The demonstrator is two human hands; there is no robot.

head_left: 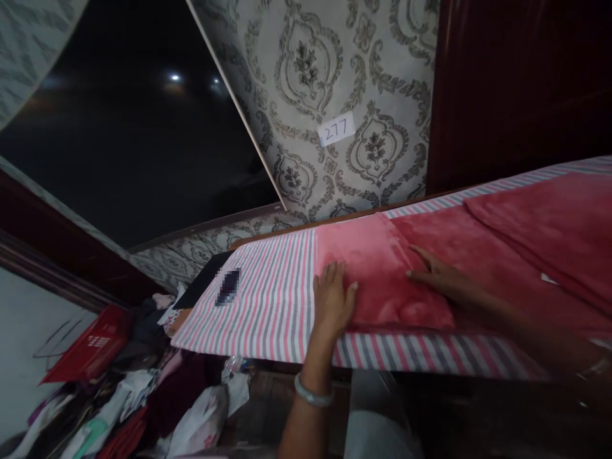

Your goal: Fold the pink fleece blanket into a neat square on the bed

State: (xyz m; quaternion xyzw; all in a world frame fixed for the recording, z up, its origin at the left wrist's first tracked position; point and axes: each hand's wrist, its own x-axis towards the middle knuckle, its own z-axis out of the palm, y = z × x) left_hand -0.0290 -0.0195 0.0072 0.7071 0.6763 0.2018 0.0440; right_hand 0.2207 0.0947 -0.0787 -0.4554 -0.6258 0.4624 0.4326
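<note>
On striped fabric [280, 287] lies mottled red cloth [454, 233].

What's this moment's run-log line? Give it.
left hand: on red cloth, left edge | right hand: on red cloth, farther right | red cloth: on striped sheet

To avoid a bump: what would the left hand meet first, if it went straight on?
Past the folded red plush cloth, the left hand would probably meet the grey patterned wallpapered wall; depth is unclear.
</note>
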